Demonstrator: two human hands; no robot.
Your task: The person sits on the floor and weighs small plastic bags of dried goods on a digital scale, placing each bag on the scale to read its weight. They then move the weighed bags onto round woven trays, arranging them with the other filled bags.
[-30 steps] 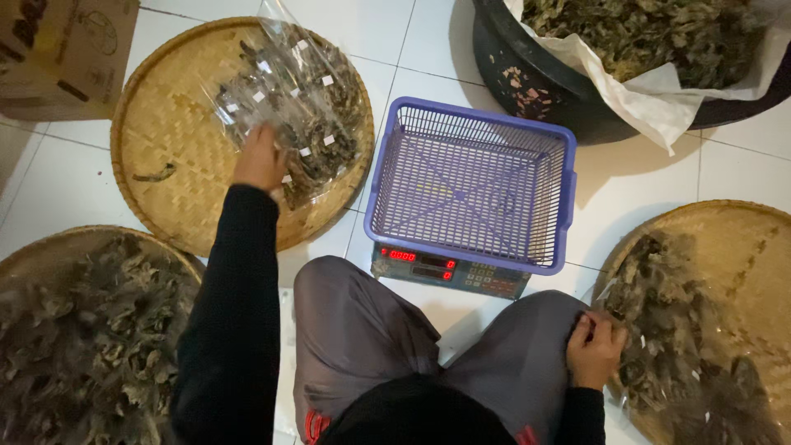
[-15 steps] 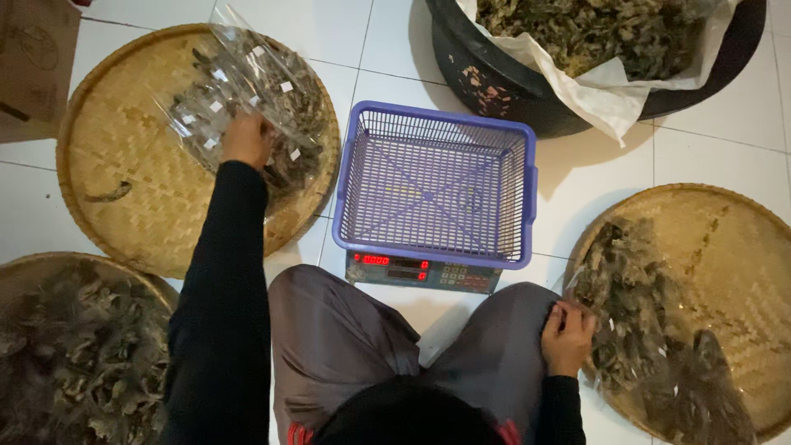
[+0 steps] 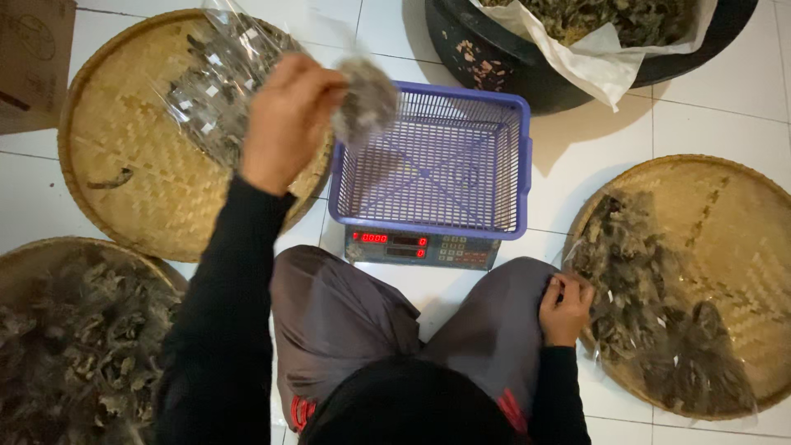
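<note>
Left hand [image 3: 288, 124] is up off the floor, fingers closed round a small clear packet of dark dried pieces [image 3: 365, 100]. The packet sticks out from the fingertips toward the purple basket [image 3: 437, 169], blurred, hanging right at the basket's near-left corner, just over the rim. Whether it touches the rim, I cannot tell.

The basket sits on top of a digital scale [image 3: 424, 247], red digits lit on the front panel, and there's nothing lying on the mesh floor as far as the view shows.

Left of the basket, under and behind the raised hand, a round woven tray [image 3: 140, 206] holds a heap of clear packets [image 3: 214, 91] filled with the same dark stuff; one loose dark scrap lies alone on the weave.

Right hand [image 3: 564, 309] is down on the person's grey trouser knee, fingers curled in, resting against the edge of the woven tray [image 3: 725, 214] right of the basket. It pinches nothing I can make out. That tray carries more filled clear bags [image 3: 651, 313], spread toward its near side.

Beyond the basket, a black tub [image 3: 511, 66] lined with white sacking holds loose dried pieces. Near-left of the basket, another tray [image 3: 74, 346] is piled with loose dark dried pieces. A cardboard box [image 3: 33, 58] sits at the far left.
</note>
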